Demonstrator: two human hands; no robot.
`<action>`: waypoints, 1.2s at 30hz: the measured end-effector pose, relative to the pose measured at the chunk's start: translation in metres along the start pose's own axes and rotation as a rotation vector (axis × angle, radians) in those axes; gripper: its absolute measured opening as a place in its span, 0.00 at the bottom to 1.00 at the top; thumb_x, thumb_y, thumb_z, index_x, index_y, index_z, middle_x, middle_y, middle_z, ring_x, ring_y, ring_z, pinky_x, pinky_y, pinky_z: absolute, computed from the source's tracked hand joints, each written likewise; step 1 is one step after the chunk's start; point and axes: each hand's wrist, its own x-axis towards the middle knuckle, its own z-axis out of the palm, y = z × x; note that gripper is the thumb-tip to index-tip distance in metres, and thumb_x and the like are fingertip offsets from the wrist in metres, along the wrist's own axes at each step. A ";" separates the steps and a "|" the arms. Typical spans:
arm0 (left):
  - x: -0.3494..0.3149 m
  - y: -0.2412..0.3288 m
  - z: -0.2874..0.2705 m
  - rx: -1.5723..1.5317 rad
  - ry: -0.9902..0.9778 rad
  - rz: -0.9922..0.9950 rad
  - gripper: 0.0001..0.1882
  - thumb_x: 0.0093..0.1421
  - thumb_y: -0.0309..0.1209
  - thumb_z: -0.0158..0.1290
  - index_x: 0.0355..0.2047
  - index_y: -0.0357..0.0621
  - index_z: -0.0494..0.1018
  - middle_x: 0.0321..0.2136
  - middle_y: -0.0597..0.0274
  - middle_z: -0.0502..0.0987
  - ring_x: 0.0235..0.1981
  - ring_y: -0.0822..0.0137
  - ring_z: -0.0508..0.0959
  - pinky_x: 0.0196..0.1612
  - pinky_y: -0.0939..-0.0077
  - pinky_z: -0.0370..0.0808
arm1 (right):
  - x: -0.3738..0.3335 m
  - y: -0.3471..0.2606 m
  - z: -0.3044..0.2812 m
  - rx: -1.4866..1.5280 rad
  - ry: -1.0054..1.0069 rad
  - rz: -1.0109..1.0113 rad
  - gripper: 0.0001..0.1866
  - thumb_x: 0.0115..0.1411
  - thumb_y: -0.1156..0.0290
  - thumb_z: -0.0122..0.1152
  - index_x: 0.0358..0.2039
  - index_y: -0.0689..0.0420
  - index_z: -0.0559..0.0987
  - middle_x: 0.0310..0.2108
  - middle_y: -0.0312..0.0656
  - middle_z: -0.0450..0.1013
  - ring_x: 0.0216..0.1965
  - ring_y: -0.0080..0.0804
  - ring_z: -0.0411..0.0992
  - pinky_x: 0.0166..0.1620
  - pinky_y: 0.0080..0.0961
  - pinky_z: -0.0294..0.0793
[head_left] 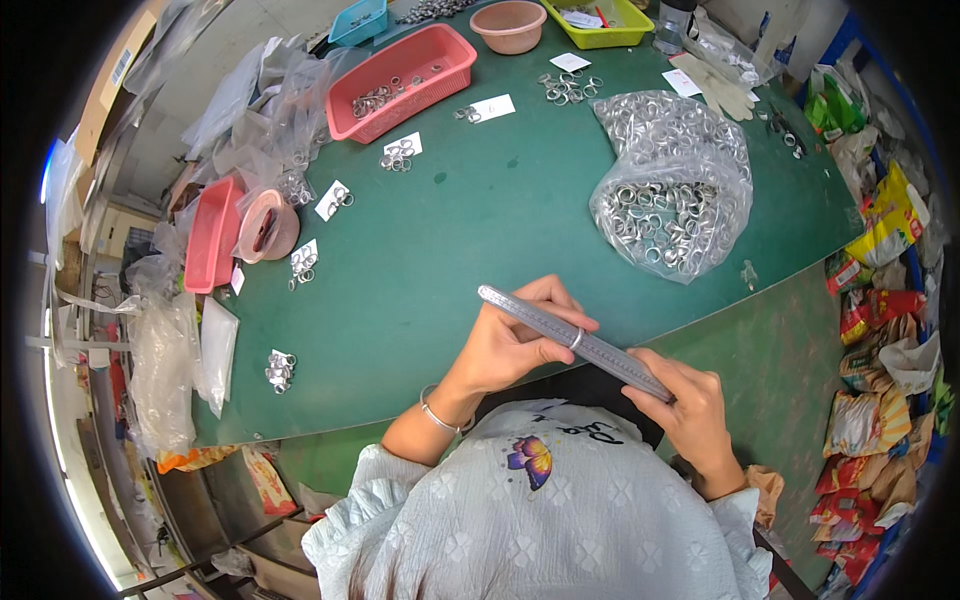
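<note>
Below the bulging clear plastic bag of silver rings (pixel 725 150), the bare right hand (pixel 692 402) hides one end of a long grey stick (pixel 610 359) whose markings are too small to read. Beyond the bag, the upper edge crops a yellow-green plastic tray (pixel 607 39).

I monitor tbl (pixel 430 260): bag (pixel 680 168) on R, rings in bag; long basket (pixel 425 106) at far side, L of ctr; bowl (pixel 508 42) & tray (pixel 600 40) to its R. Ring piles (pixel 302 262) along L & far sides. Rod (pixel 545 322) btwn L hand (pixel 508 345) & R hand (pixel 692 405), nr. edge; 1 ring (pixel 577 338) around rod.
</note>
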 end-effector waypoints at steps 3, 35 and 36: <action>-0.002 -0.004 0.001 0.009 0.011 0.042 0.20 0.45 0.32 0.64 0.37 0.32 0.76 0.30 0.63 0.68 0.35 0.68 0.71 0.38 0.75 0.70 | 0.001 0.000 0.001 0.114 0.005 0.014 0.18 0.46 0.69 0.68 0.40 0.57 0.77 0.21 0.43 0.72 0.19 0.38 0.71 0.23 0.28 0.69; -0.005 0.017 0.010 0.033 0.026 0.092 0.17 0.47 0.29 0.64 0.36 0.31 0.76 0.30 0.62 0.68 0.34 0.68 0.70 0.39 0.75 0.69 | 0.003 -0.002 0.005 0.098 0.028 -0.063 0.20 0.44 0.72 0.69 0.40 0.57 0.77 0.22 0.42 0.73 0.18 0.34 0.71 0.21 0.26 0.69; -0.005 0.017 0.010 0.024 0.027 0.094 0.17 0.47 0.28 0.64 0.36 0.31 0.76 0.30 0.62 0.68 0.34 0.68 0.71 0.39 0.75 0.69 | 0.004 -0.002 0.005 0.113 0.031 -0.062 0.20 0.43 0.72 0.69 0.40 0.57 0.77 0.22 0.42 0.73 0.18 0.34 0.71 0.21 0.26 0.69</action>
